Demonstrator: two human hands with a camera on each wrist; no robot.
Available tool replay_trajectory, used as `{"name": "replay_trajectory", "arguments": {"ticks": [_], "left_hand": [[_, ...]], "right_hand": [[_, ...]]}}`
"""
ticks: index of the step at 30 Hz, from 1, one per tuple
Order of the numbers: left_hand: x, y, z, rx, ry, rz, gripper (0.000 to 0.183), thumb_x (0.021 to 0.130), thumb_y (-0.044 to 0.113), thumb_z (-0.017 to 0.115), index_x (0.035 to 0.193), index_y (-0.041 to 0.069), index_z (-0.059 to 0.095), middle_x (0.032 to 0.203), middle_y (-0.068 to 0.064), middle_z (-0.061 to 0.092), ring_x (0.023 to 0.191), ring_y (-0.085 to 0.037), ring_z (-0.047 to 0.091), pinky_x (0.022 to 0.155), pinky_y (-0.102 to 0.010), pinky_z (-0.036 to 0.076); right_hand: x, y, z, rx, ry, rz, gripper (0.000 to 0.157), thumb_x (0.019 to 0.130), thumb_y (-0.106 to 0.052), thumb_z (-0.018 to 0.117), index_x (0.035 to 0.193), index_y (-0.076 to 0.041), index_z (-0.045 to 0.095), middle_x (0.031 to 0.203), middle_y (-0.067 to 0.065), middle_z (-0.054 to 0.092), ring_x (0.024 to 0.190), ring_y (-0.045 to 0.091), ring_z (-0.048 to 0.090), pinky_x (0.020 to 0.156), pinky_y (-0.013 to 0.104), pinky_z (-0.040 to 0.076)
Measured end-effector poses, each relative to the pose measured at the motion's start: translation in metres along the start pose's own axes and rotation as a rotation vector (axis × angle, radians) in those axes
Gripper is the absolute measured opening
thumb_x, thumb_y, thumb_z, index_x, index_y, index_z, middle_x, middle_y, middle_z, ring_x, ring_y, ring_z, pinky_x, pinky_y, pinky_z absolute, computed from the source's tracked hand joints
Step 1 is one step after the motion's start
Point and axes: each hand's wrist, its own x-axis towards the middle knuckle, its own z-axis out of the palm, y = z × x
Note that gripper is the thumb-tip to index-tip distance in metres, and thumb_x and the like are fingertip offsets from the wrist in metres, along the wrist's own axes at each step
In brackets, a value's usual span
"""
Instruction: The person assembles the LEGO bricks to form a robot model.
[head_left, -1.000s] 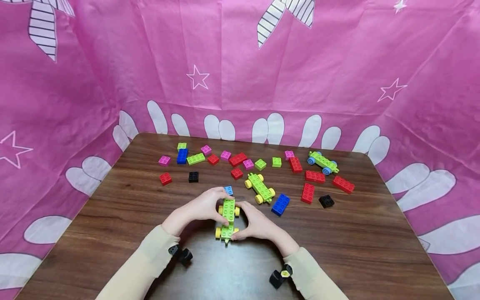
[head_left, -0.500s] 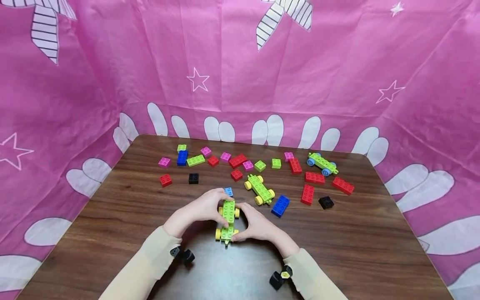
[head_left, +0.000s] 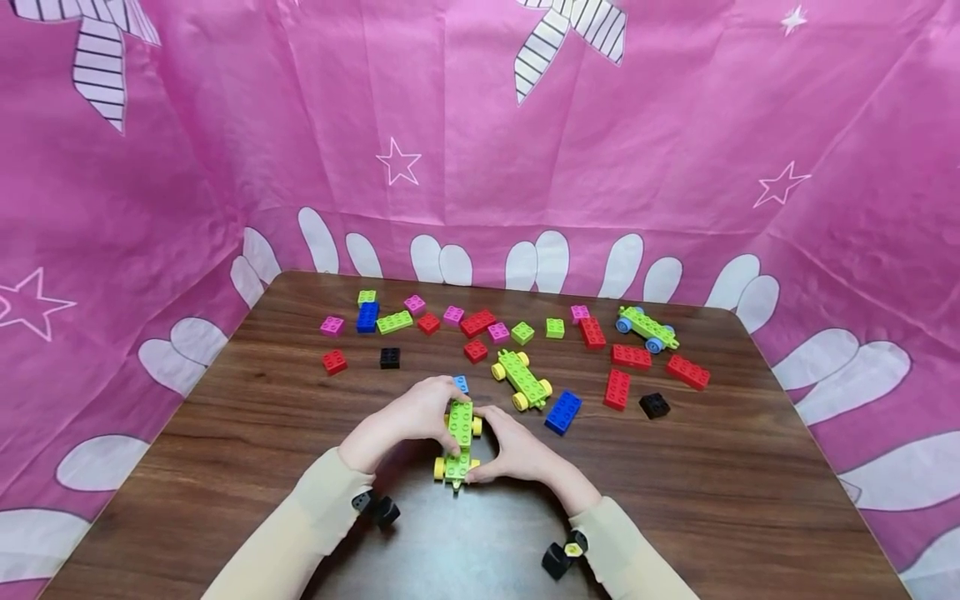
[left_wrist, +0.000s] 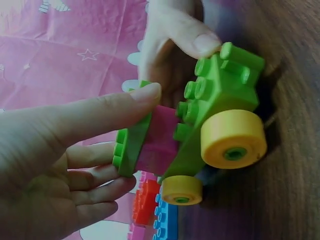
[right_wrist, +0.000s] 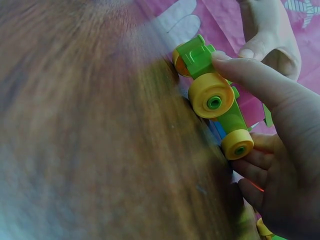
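Observation:
A lime green toy car base (head_left: 457, 470) with yellow wheels stands on the table in front of me. A pink brick (left_wrist: 159, 139) sits on its studs, and a long lime green brick (head_left: 461, 423) lies on top of the pink one. My left hand (head_left: 422, 414) pinches the long green brick, thumb at its near end and fingers at the far end. From the other side my right hand (head_left: 521, 447) holds the car base, its thumb on the near end, fingers along the wheel side in the right wrist view. A light blue brick (head_left: 461, 384) shows just beyond the left fingers.
A second green base with yellow wheels (head_left: 522, 379) stands right beyond my hands, beside a blue brick (head_left: 563, 412). Farther right are several red bricks (head_left: 618, 389), a black brick (head_left: 655, 406) and a blue-wheeled base (head_left: 647, 329). Small coloured bricks lie along the back.
The whole scene shifts slightly in the head view. Both hands keep their hold on the car and the green brick, with no other visible change.

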Motion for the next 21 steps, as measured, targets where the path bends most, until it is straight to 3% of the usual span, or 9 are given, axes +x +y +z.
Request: {"name": "replay_trajectory", "arguments": {"ticks": [10,21], "left_hand": [[-0.003,-0.01,0.007,-0.118,0.028,0.013,0.065,0.059,0.024,0.093,0.114,0.003,0.068,0.109,-0.007,0.062,0.099,-0.025,0.058,0.089,-0.041,0.05],[-0.004,-0.016,0.01,-0.145,0.027,0.021,0.065,0.061,0.027,0.092,0.117,0.006,0.067,0.117,-0.008,0.061,0.107,-0.023,0.055,0.095,-0.046,0.047]], "right_hand": [[-0.001,-0.001,0.001,0.008,-0.008,0.014,0.095,0.068,-0.052,0.082,0.143,-0.013,0.04,0.141,0.003,0.047,0.131,0.019,0.044,0.107,0.046,0.039],[-0.001,-0.001,0.001,0.0,-0.008,0.002,0.096,0.068,-0.05,0.083,0.144,-0.009,0.039,0.141,0.005,0.047,0.132,0.021,0.043,0.107,0.047,0.038]]}}
